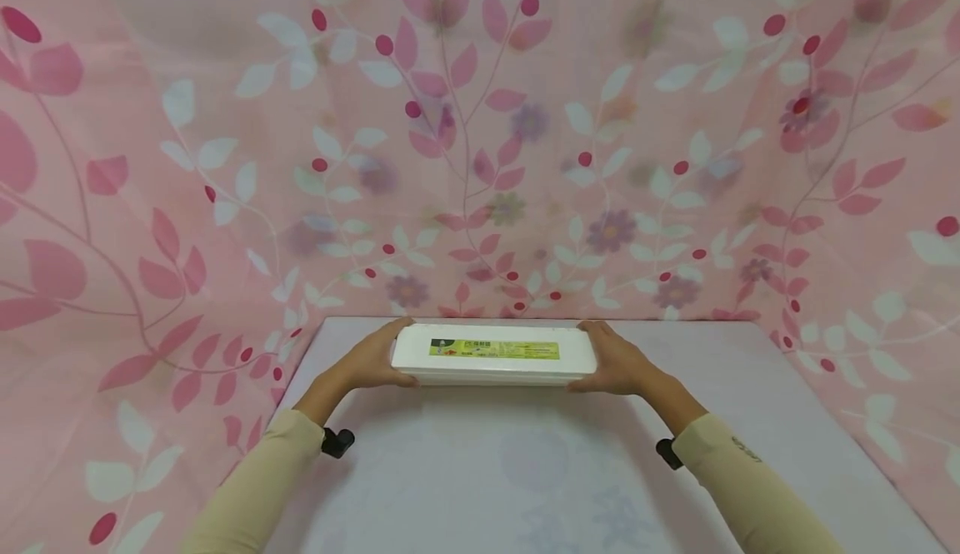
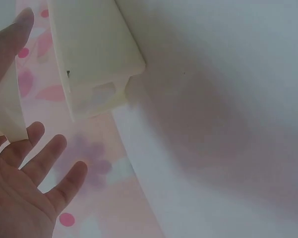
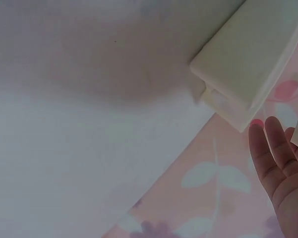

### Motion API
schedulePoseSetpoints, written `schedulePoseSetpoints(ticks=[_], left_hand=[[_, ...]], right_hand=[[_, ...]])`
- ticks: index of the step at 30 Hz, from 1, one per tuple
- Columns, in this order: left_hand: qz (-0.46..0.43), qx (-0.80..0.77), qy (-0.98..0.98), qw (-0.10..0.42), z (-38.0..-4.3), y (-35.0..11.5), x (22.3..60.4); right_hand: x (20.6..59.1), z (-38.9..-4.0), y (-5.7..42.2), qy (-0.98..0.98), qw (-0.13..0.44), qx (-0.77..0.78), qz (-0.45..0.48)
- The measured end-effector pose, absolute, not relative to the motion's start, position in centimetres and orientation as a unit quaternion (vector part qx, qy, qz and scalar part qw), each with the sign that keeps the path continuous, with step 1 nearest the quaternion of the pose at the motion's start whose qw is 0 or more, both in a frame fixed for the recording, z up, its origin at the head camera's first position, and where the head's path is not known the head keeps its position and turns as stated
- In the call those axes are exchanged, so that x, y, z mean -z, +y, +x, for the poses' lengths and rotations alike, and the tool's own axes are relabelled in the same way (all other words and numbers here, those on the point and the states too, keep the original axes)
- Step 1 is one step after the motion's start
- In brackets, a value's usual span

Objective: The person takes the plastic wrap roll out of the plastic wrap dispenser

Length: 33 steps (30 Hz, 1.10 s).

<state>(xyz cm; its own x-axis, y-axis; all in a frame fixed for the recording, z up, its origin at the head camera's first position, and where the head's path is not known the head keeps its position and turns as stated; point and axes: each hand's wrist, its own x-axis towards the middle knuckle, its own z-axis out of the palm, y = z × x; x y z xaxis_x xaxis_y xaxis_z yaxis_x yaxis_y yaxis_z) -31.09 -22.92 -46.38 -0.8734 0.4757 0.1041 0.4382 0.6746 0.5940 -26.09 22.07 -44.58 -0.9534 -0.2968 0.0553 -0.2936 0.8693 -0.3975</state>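
White case (image 1: 495, 366) between 2 hands (image 1: 371, 360) (image 1: 618, 360), 1 per end

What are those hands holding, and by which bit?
A long white piece with a yellow-green label: the left hand grips its left end, the right hand its right end.
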Motion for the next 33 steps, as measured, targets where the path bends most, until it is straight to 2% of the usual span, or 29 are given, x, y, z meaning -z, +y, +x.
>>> schedulePoseSetpoints(ticks=[8,14,27,33], left_hand=[[0.275,-0.234,0.932,-0.032,-30.4,-23.2,47.1],[0.293,-0.219,0.930,-0.044,-30.2,-23.0,47.4],[0.266,-0.199,0.943,-0.022,-28.8,-22.6,47.1],[0.245,-0.211,0.946,0.005,-28.1,-22.6,47.6]], right_hand=[[45.5,-25.3,22.0,0.963,0.010,0.218,-0.159],[45.8,-25.0,22.4,0.965,0.008,0.205,-0.163],[46.0,-24.5,22.8,0.967,0.024,0.196,-0.163],[46.3,-24.0,22.8,0.968,0.037,0.195,-0.156]])
